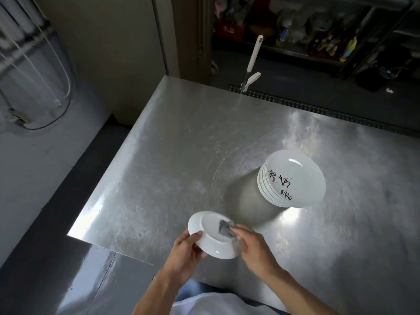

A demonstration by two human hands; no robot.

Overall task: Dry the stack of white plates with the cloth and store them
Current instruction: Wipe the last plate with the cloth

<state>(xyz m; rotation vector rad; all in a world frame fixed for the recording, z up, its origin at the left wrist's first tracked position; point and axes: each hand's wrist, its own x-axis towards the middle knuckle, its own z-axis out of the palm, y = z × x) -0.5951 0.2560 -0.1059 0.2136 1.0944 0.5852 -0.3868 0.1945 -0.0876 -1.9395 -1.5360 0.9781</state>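
1. Left hand grips one white plate by its near rim, thumb curled over the edge. The plate is held above the near part of the steel table, turned bottom-up and tilted, foot ring facing the camera.
2. Right hand pinches a small grey cloth in curled fingers. The cloth is bunched and touching the plate's underside, inside the foot ring on its right side.
3. Stack of white plates stands on the table, to the right and further back, well apart from both hands. All sit right way up and nested; the top plate shows dark brush-style characters with small red marks on its inner face.
4. Beyond the far table edge, a white mop handle stands upright.
5. Dark shelving behind it holds assorted coloured items, too dim to identify.
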